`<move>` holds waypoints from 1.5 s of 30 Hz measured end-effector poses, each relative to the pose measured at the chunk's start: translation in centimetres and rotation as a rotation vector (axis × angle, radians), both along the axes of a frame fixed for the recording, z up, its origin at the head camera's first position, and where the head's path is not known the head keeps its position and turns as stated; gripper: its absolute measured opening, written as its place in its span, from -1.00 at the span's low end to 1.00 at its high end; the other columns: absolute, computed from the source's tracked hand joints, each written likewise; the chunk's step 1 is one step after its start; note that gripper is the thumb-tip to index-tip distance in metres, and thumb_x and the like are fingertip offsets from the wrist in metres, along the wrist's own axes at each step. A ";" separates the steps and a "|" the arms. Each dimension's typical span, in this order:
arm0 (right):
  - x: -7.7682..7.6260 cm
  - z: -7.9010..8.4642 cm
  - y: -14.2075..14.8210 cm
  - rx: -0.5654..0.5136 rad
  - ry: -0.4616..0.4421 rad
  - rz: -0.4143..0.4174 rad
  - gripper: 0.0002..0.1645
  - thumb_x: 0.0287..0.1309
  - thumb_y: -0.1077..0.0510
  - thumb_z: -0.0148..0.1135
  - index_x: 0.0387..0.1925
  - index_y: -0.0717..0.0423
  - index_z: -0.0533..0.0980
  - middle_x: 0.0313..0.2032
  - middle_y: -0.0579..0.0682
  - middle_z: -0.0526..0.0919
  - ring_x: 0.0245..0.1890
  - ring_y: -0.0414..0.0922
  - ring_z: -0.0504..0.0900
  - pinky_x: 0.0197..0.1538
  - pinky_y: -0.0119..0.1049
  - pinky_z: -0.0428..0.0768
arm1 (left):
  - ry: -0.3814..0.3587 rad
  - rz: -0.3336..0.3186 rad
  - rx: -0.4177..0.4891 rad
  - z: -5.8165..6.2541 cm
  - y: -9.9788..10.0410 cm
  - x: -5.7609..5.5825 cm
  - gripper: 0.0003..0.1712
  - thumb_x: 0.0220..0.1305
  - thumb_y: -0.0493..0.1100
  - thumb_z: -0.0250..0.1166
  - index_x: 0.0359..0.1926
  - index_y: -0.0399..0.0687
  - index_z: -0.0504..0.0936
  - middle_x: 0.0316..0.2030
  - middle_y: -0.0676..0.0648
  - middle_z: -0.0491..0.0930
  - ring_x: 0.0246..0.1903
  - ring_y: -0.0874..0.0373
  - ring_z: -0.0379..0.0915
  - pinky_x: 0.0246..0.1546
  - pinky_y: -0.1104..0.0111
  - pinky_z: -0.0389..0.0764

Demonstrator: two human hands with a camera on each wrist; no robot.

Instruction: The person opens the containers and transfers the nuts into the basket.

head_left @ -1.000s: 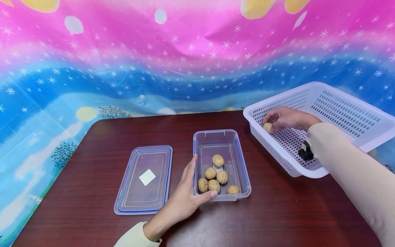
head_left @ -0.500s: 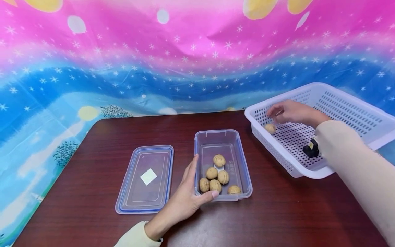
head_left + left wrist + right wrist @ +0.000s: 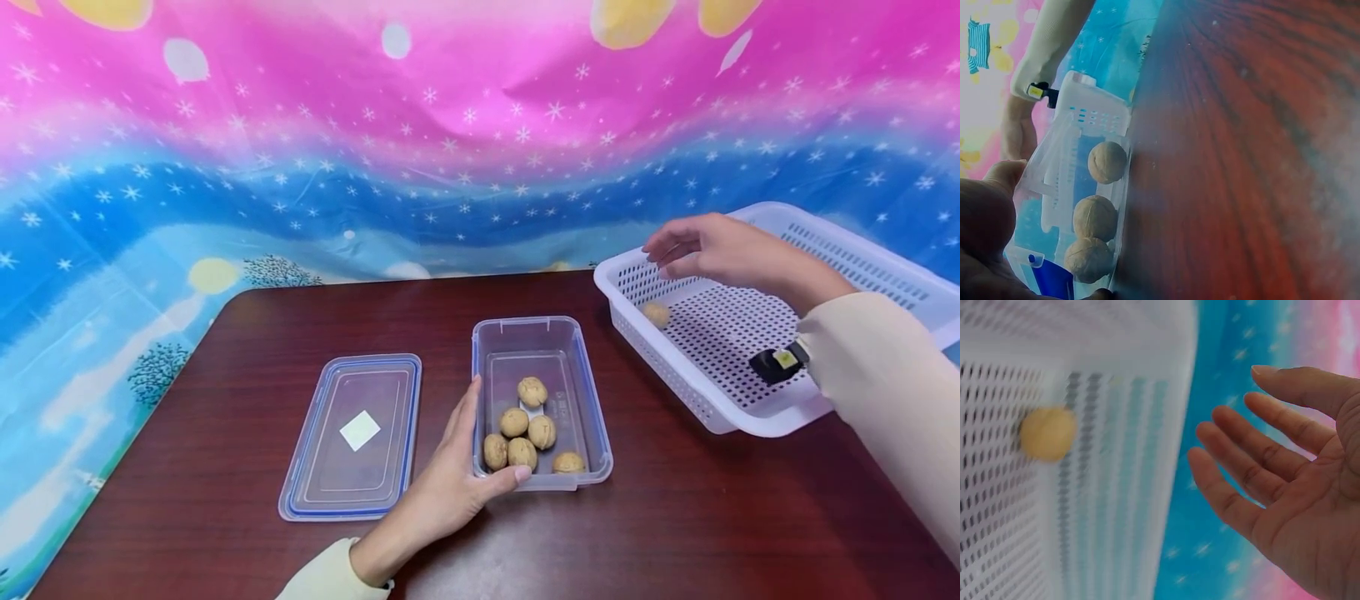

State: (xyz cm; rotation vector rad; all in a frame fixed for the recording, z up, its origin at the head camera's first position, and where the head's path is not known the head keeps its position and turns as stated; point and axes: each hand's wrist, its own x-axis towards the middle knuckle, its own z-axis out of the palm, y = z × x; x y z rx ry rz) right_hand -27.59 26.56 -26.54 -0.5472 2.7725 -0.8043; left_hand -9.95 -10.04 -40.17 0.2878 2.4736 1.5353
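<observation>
My left hand [image 3: 450, 471] grips the near left corner of a clear plastic box [image 3: 592, 400], thumb on the front rim and fingers along the left side. Several walnuts [image 3: 542, 432] lie in the box, mostly toward its near end; some walnuts [image 3: 1095, 217] show through its wall in the left wrist view. Above the far left part of a white perforated basket [image 3: 660, 367] hovers my right hand [image 3: 720, 250], fingers spread and holding nothing. A single walnut [image 3: 657, 314] rests in the basket by its left wall, below and apart from that hand; the right wrist view shows this walnut [image 3: 1048, 434] too.
A clear lid [image 3: 352, 483] with a blue seal and a pale square sticker lies on the dark wooden table [image 3: 225, 400], left of the box. Behind the table hangs a colourful patterned cloth [image 3: 450, 167]. A black wrist device [image 3: 778, 362] sits on the right wrist.
My right hand has let go of the walnut in the basket, then risen and shifted slightly right. That walnut stays by the left wall. My left hand keeps its hold on the box.
</observation>
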 end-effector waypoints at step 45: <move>9.9 -3.7 -10.6 -0.403 -0.073 0.089 -0.54 0.32 0.28 0.34 0.22 0.27 0.55 0.12 0.22 0.70 0.04 0.04 0.75 0.02 -0.28 0.72 | -0.032 -0.003 -0.013 0.0 0.0 -0.1 0.38 0.21 0.11 0.55 0.71 0.32 -0.30 0.70 -0.02 -0.20 0.63 -0.09 -0.11 0.55 -0.22 0.09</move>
